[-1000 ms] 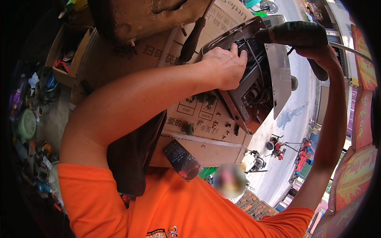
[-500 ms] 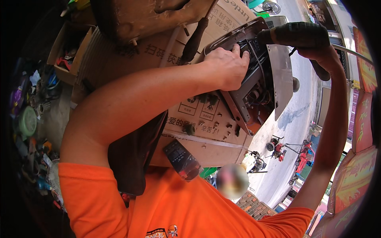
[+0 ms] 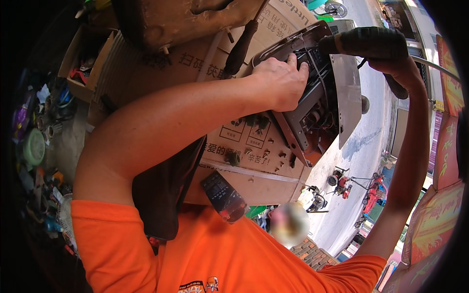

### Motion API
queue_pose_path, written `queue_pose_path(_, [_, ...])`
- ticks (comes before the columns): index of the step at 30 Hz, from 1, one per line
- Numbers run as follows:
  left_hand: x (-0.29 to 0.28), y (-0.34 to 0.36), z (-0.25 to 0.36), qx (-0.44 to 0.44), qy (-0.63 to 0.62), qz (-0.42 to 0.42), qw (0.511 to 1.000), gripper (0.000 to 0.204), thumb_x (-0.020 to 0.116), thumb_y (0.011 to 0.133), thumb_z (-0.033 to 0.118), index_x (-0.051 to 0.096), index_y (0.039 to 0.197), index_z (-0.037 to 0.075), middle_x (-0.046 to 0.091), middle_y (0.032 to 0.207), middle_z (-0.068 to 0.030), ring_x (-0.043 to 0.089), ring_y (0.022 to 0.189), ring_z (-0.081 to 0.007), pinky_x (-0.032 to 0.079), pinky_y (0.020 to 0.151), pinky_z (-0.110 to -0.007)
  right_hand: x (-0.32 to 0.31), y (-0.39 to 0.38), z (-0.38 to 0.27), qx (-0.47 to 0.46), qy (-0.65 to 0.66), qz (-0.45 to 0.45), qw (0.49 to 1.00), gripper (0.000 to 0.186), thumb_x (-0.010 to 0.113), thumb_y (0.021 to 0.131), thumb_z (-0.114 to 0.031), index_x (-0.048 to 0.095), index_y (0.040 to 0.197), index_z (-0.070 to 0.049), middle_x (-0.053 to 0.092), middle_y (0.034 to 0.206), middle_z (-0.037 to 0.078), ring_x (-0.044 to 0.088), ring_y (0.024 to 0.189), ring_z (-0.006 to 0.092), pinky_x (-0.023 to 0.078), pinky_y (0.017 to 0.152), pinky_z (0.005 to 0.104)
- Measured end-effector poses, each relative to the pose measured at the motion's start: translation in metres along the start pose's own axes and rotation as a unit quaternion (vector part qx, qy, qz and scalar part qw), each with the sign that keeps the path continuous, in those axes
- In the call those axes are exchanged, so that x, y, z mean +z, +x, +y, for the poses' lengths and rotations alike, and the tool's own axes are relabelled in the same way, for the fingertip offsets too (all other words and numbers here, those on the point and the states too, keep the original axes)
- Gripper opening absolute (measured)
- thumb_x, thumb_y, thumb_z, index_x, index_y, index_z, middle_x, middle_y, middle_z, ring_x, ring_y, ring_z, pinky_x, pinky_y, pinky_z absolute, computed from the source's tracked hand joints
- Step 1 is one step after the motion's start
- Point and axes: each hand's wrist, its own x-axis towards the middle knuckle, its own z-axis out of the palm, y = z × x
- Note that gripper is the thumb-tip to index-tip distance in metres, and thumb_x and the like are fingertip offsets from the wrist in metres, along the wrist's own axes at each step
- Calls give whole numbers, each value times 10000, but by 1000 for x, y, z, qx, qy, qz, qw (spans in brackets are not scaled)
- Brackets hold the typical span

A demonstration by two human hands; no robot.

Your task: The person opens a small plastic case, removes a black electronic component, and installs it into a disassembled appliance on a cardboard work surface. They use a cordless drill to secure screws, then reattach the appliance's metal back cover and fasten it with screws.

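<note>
Closest of all, an orange shirt (image 3: 220,249) filled the lower edge, and just past it a dark rectangular packet (image 3: 224,196) with a clear lower end lay at the near border of the flattened cardboard (image 3: 268,190). Small dark screws (image 3: 278,163) were scattered over that cardboard, to the near side of an open metal casing (image 3: 298,127). The casing stood at a slant, its inner parts and wiring exposed, with a pale metal panel (image 3: 348,97) along its right side.

The left hand (image 3: 281,84) reached across to the casing's left edge, palm down. Its two foremost fingers were stretched out and parted, their tips over a dark inner part (image 3: 318,61) of the casing, which lay directly ahead of and beneath them; the thumb was hidden, so whether anything was pinched could not be told. Left of this hand was a screwdriver (image 3: 241,49) with a dark handle.

Beyond the panel, the right hand (image 3: 403,71) was wrapped around the grip of a power drill (image 3: 364,43), fingers curled and mostly hidden behind it. The drill's nose pointed left over the casing's far corner; contact there could not be made out.

Farther off ran a sunlit road (image 3: 371,127), with a red wheeled machine (image 3: 373,195) on it.
</note>
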Motion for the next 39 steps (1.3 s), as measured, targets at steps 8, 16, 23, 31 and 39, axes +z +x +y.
queue_pose_path(8, [9,0,0,10,13,34,999,652,436,899,165,333,1519,-10,345,1521,-343,667,1091,-418,499,962,-482,2,-10,-5,41,-39,24,998,396,849,722,-249,746,1081,-120,736,942,25,672,857,122,530,839,327])
queue_pose_path(16, [10,-1,0,7,16,36,999,654,438,895,162,335,1516,-12,343,1521,-344,669,1087,-420,501,964,-502,-1,-3,-2,2,-60,15,998,400,820,746,-189,724,1123,-100,729,952,21,666,863,125,529,837,323])
queue_pose_path(23, [10,0,-2,6,6,34,999,656,441,889,154,335,1513,-20,337,1518,-354,672,1071,-430,507,954,-501,4,-6,-13,-20,-26,24,999,364,807,761,-131,716,1108,-71,719,965,17,659,876,122,530,845,313])
queue_pose_path(31, [7,0,-3,3,12,41,999,648,450,893,169,347,1502,-25,359,1499,-362,685,1029,-436,522,930,-482,-5,7,7,-15,-46,-3,999,374,812,750,-98,709,1106,-47,719,967,27,655,873,117,538,839,305])
queue_pose_path(39, [0,-1,3,6,-8,20,1000,659,519,885,198,361,1484,-28,354,1504,-357,656,1108,-423,517,950,-449,-37,-45,16,-16,-11,93,995,459,814,749,-70,670,1185,-55,712,982,33,669,887,136,545,851,317])
